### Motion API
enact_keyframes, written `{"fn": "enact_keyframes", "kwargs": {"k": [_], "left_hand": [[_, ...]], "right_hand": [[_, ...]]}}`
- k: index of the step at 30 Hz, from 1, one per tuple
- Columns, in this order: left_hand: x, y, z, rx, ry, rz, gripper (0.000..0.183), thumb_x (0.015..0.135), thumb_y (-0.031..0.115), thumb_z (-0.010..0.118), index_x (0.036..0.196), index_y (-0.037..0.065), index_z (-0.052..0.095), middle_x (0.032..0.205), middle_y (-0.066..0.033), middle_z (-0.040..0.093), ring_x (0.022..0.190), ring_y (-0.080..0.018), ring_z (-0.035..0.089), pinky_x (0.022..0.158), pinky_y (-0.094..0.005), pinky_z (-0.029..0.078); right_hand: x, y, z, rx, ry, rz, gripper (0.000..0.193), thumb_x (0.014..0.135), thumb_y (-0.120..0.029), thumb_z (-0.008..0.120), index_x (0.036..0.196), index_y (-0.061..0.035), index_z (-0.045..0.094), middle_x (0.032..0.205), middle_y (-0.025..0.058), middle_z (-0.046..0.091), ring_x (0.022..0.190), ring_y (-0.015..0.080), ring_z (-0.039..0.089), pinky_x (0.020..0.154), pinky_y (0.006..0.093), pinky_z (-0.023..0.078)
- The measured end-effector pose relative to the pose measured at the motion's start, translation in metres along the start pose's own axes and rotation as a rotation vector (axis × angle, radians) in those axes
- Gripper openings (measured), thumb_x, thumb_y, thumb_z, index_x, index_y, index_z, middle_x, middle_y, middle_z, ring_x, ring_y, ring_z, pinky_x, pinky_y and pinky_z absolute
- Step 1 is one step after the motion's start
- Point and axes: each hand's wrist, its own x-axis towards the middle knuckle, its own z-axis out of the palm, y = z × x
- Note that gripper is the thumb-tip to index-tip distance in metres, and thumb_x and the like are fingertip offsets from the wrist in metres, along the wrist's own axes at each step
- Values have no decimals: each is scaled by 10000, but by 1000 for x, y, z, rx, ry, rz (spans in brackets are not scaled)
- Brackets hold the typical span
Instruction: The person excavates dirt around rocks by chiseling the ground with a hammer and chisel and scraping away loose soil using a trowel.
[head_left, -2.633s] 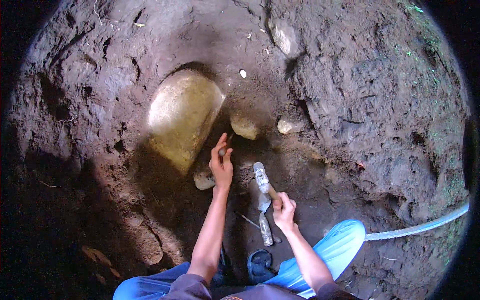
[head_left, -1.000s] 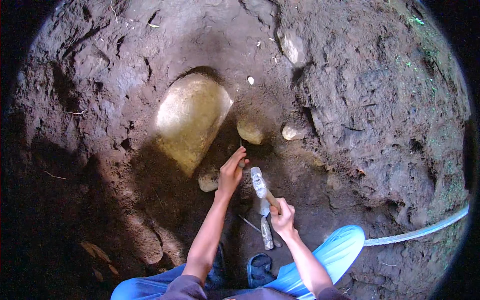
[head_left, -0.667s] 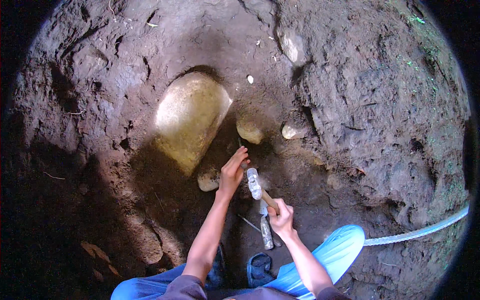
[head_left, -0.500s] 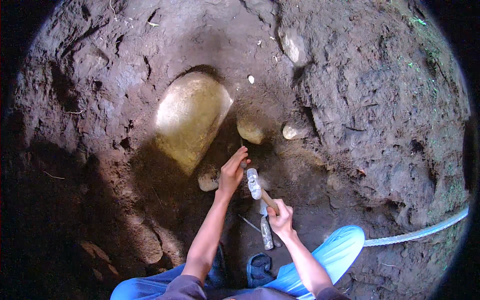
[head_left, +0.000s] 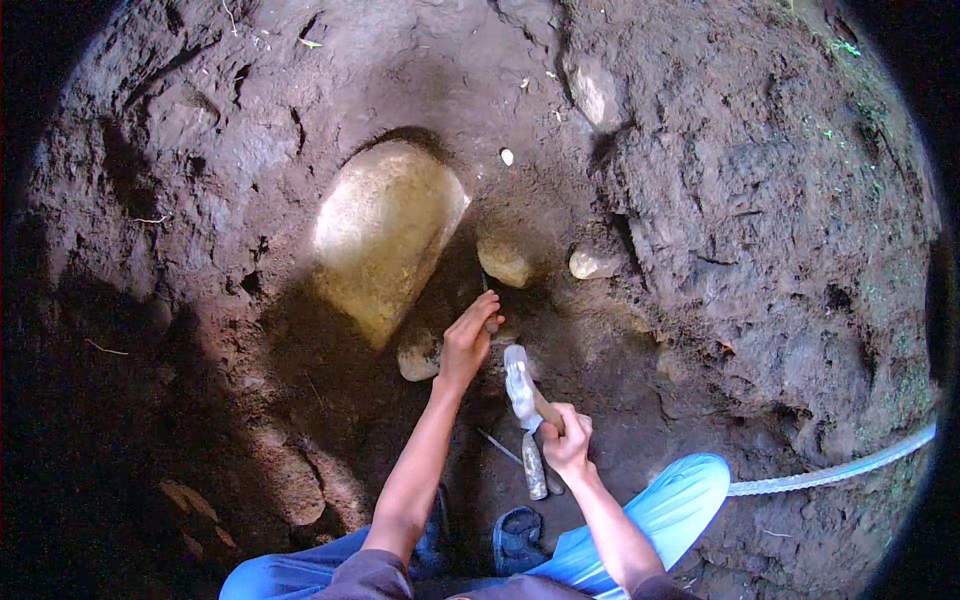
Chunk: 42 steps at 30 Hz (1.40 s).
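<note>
My left hand is closed around a chisel; its blunt end shows beside my fingers and its thin shaft points away from me toward a rounded stone. The shaft's tip is lost in shadow. In my right hand is a hammer, gripped by its wooden handle. The pale, dirt-smeared hammer head stands apart from the chisel, just near and right of it. Under the hammer lies a tool with a dirty grip, perhaps a trowel, its upper part covered by the hammer.
A large smooth boulder sits half sunk in the soil beyond my left hand. Smaller stones lie around. A thin metal rod rests near my shoes. A pale ribbed hose runs right; rough earth rises around.
My right hand has drawn the hammer head slightly back toward me and to the right, away from the chisel. The left hand keeps its grip on the chisel, nearly still.
</note>
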Motion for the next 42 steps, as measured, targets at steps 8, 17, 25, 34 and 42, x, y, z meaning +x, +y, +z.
{"fn": "enact_keyframes", "kwargs": {"k": [8,17,25,34,42], "left_hand": [[5,8,2,-144,42,-78,424,791,-188,597,1169,-2,648,1270,-193,663,1227,-340,627,981,-419,557],[9,12,2,-64,37,-82,412,786,-168,604,1161,-5,652,1240,-194,677,1217,-338,635,1004,-421,540],[1,5,11,-214,33,-180,407,816,-141,638,1200,-7,639,1258,-197,667,1231,-344,622,1006,-416,544],[-7,6,5,-22,-8,-59,418,819,-157,591,1207,-10,636,1283,-191,660,1252,-328,611,1032,-423,519],[14,-10,6,-200,42,-136,395,855,-124,614,1234,-12,622,1284,-192,657,1228,-337,626,1002,-411,543]], "right_hand": [[19,-7,-1,-126,-144,116,237,914,-265,701,938,-52,601,761,138,672,661,371,673,571,453,522],[23,-2,-1,-168,-129,186,215,927,-250,684,962,-68,574,702,167,660,605,394,654,527,469,499],[16,0,6,-236,-195,112,343,889,-377,737,971,-65,621,743,135,680,612,367,671,538,462,524],[16,-13,-3,-73,-65,188,290,965,-353,648,941,-69,593,704,166,669,638,415,664,539,484,497],[19,-8,5,-138,-156,34,264,895,-294,735,867,-67,603,754,127,693,623,348,684,536,449,524]]}}
